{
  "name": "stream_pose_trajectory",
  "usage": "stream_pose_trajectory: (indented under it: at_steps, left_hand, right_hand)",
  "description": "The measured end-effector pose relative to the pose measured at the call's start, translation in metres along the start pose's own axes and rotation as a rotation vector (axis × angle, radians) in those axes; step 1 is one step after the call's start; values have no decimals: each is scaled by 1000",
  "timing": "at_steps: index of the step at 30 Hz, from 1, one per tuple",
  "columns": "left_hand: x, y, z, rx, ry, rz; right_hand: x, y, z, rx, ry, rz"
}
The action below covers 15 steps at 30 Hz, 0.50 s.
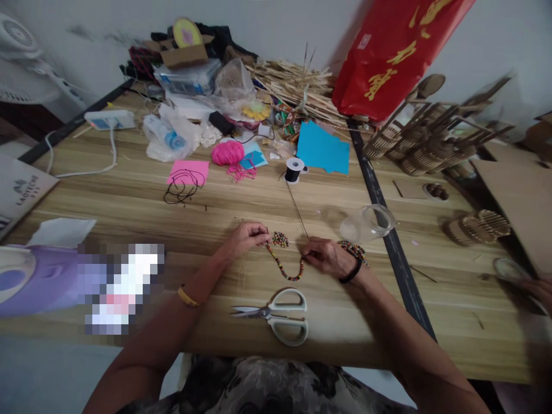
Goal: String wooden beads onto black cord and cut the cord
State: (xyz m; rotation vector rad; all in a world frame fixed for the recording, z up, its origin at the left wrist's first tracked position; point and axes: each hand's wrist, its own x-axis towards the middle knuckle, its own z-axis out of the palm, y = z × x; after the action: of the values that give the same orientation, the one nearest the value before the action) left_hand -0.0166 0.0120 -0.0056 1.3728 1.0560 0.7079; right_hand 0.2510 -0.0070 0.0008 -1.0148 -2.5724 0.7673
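Observation:
A strand of small multicoloured beads [282,271] hangs in a curve between my two hands, just over the wooden table. My left hand [250,237] pinches its left end, where a short bit of dark cord sticks up. With fingers closed, my right hand [325,256] grips the other end. From there black cord [297,210] runs back to a spool [293,171]. Loose beads [281,239] lie in a small heap beside my left fingertips. More beads [353,250] are partly hidden behind my right hand. Scissors [276,316] with white handles rest in front of me, blades pointing left.
A clear jar [373,223] lies right of my right hand. Pink yarn [228,152], blue paper [323,148] and a pink sheet [190,171] are farther back. Bundled stick models [431,144] stand at right. Another person's hand [537,290] shows at the right edge.

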Motion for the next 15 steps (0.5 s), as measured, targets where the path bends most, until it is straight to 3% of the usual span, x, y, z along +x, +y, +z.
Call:
stream_pose_trajectory:
  at_steps: [10, 15]
  left_hand:
    - [3, -12, -4, 34, 32, 45]
    - [3, -13, -6, 195, 75, 104]
  right_hand:
    - [0, 7, 4, 284, 24, 76]
    - [-2, 4, 1, 139, -10, 123]
